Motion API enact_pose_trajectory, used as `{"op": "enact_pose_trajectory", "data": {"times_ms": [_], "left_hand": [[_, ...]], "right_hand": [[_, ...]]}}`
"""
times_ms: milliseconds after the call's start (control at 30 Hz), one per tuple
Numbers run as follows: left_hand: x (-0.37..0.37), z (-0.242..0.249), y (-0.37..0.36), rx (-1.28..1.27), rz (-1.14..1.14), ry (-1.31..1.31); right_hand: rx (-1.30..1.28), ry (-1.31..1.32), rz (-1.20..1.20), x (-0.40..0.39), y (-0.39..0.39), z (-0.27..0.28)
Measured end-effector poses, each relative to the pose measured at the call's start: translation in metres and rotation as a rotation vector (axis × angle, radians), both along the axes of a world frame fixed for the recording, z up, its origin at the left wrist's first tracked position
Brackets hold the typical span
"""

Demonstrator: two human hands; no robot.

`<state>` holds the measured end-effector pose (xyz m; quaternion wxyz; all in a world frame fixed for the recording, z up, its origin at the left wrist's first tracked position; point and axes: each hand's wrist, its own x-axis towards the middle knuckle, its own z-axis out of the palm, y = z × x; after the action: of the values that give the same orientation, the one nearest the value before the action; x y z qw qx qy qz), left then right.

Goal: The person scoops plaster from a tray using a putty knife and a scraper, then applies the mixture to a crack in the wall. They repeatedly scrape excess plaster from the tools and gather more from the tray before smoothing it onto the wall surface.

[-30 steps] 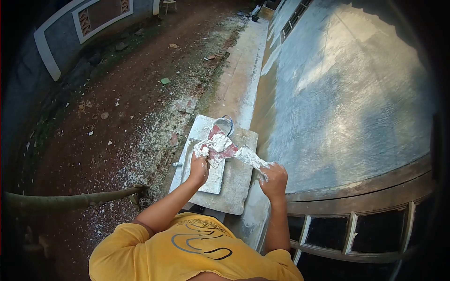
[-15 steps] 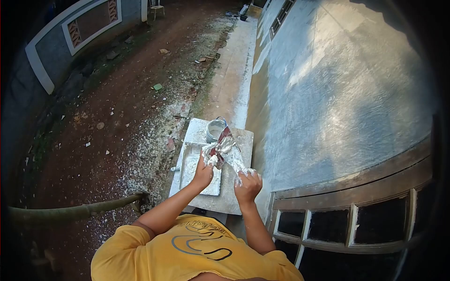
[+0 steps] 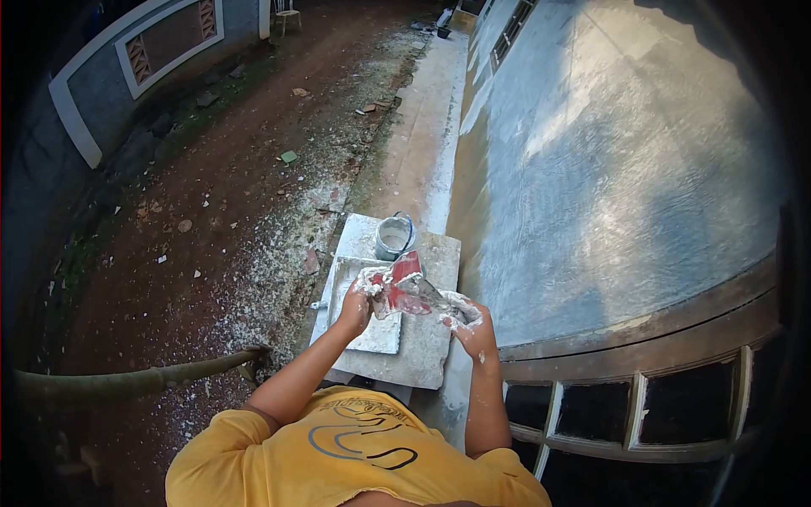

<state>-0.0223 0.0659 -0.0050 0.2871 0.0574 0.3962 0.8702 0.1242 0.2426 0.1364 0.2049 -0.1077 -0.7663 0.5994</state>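
A: Starting at the left, what's there?

B: Red dirt ground [image 3: 194, 220] scattered with white flecks, and a pole [image 3: 135, 378] lying across it. No readable writing anywhere; the yellow shirt [image 3: 355, 456] carries only a dark swirling design, with lettering above it too small to make out.

A: And the hands?

B: The left hand [image 3: 355, 308] is raised on a bent arm over a white tray [image 3: 359, 325], fingers closed on the left end of a red plaster-smeared trowel [image 3: 399, 289]. That trowel hangs in the air above the grey worktop [image 3: 422, 338], just below a small bucket [image 3: 394, 237] standing on it.

A: The right?

B: The right hand [image 3: 469, 325], arm reaching up from the shoulder, has its fingers curled round a second plaster-caked blade [image 3: 441, 300], whose tip touches the red one. Right of it rises the plastered wall [image 3: 625, 169], with a window frame [image 3: 642, 414] below.
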Motion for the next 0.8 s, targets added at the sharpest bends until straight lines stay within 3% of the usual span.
{"op": "enact_pose_trajectory", "data": {"times_ms": [67,133,200,333,533,600,667,733,800], "left_hand": [[-0.001,0.004,0.003,0.048,0.028,-0.061],[0.002,0.03,-0.001,0.073,-0.004,-0.114],[0.003,0.037,-0.005,0.046,-0.043,-0.134],[0.0,0.037,-0.005,0.074,-0.008,-0.144],[-0.008,0.033,-0.011,0.192,0.008,-0.212],[-0.009,0.037,-0.012,0.23,0.009,-0.287],[-0.01,0.034,-0.009,0.28,0.155,-0.249],[-0.009,0.021,-0.005,0.24,0.233,-0.215],[-0.004,0.016,-0.005,0.161,0.252,-0.081]], "right_hand": [[-0.21,-0.263,0.319,-0.001,0.011,0.012],[-0.203,-0.283,0.312,-0.005,0.013,0.012],[-0.082,-0.464,0.201,-0.011,0.013,0.022],[-0.214,-0.524,0.241,-0.014,0.038,0.011],[-0.138,-0.413,0.123,0.002,0.051,0.028],[0.014,-0.223,0.014,0.01,0.049,0.024],[0.134,-0.129,-0.005,0.015,0.038,0.016],[0.772,0.052,-0.085,0.021,0.017,0.013],[0.668,-0.009,-0.101,0.025,-0.011,0.006]]}}
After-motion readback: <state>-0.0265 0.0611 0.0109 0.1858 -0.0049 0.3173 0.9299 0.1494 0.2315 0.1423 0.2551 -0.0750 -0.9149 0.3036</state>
